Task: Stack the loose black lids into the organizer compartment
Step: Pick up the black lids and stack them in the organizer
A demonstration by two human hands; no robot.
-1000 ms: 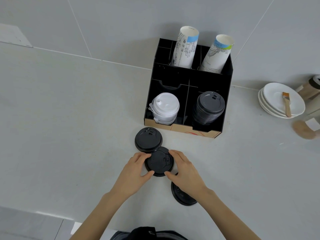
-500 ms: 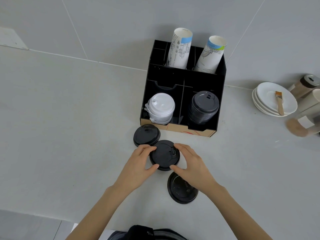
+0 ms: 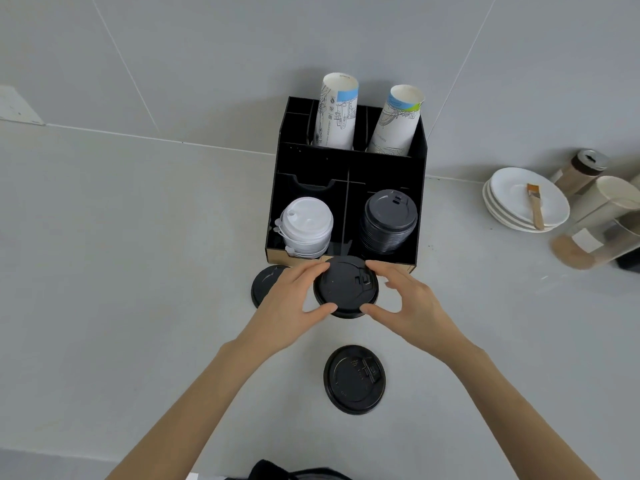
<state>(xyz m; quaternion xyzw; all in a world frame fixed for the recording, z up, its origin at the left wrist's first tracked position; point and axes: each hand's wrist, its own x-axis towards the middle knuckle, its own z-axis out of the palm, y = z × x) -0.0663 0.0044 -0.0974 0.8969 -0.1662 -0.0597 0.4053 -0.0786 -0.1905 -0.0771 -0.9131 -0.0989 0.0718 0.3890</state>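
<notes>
Both hands hold one black lid [image 3: 344, 285] just in front of the black organizer [image 3: 420, 147]. My left hand [image 3: 291, 299] grips its left rim and my right hand [image 3: 408, 306] its right rim, thumbs at the near edge. A stack of black lids [image 3: 389, 220] fills the organizer's front right compartment. A second loose black lid [image 3: 265, 282] lies on the counter left of my left hand, partly hidden by it. A third loose black lid [image 3: 354, 379] lies on the counter nearer to me.
White lids [image 3: 306, 225] fill the front left compartment. Two paper cup stacks [image 3: 337, 112] stand in the rear compartments. At the right are stacked white plates [image 3: 512, 209] with a brush [image 3: 535, 206], a brown jar [image 3: 581, 168] and a clear container [image 3: 595, 240].
Both hands have moved the gripped lid away from me, up to the organizer's front edge. The lid that my right hand partly hid now lies fully in view.
</notes>
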